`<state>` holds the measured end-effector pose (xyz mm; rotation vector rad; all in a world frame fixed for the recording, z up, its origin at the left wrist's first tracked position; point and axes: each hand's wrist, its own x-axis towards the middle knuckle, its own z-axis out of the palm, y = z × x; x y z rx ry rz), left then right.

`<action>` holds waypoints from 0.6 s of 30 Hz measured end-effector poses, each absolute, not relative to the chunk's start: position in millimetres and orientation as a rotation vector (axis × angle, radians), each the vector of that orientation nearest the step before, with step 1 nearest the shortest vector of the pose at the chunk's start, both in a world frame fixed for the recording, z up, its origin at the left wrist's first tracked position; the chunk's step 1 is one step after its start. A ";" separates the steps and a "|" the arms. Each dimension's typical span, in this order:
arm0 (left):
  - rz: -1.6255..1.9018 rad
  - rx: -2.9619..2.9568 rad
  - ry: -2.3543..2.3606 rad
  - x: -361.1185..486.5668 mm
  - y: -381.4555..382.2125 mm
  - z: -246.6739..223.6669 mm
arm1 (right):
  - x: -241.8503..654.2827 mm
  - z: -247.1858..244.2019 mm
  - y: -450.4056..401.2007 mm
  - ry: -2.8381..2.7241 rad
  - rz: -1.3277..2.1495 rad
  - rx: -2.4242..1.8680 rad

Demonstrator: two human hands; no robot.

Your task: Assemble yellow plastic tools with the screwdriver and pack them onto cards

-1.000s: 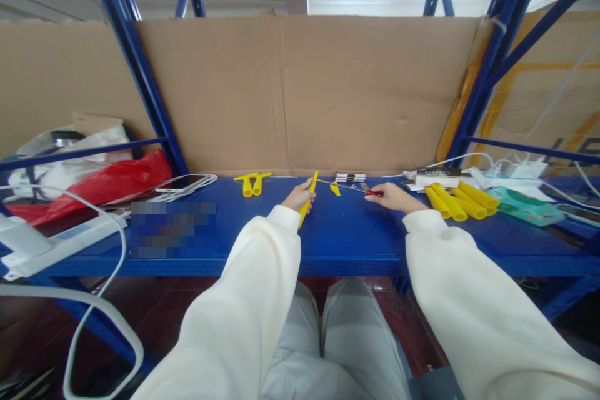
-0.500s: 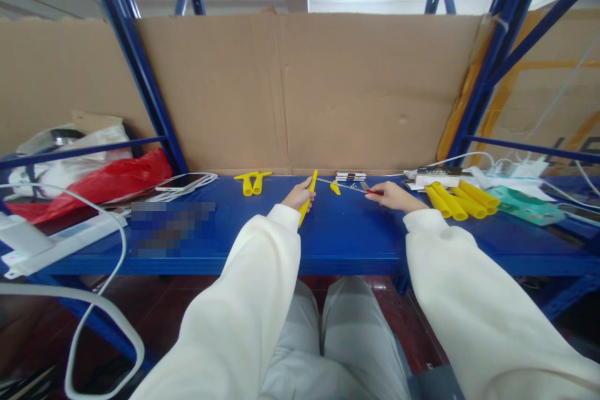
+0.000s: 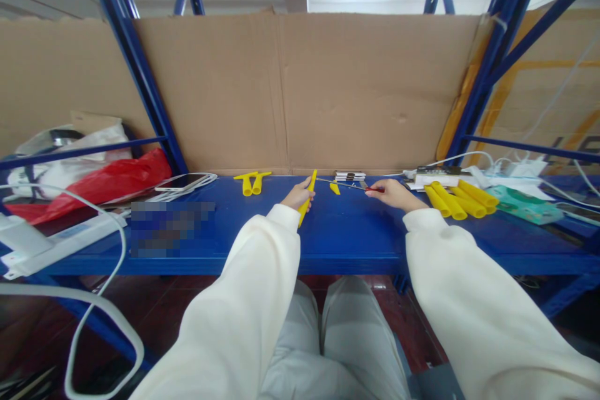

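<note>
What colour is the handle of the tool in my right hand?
Red handle, in the head view.

Your left hand (image 3: 300, 195) holds a slim, bright yellow, tube-like piece (image 3: 305, 208), tilted, its narrow upper end leaning away from you and to the right. Your right hand (image 3: 391, 194) grips a long, thin metal-shafted tool with a red handle (image 3: 349, 185), nearly level, sloping slightly up leftward. Its tip reaches the yellow piece's upper part; you can't tell whether it enters.
</note>
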<state>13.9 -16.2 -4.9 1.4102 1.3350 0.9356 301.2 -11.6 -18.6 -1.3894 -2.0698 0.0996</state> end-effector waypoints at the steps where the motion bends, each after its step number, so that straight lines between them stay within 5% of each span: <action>1: 0.934 1.412 1.336 13.9 -16.5 -4.6 | 300.2 -17.5 -13.0 -2.088 0.131 -1.383; 18: 0.907 1.411 1.337 15.8 -21.9 0.1 | 302.0 -16.9 -15.3 -2.180 0.115 -1.446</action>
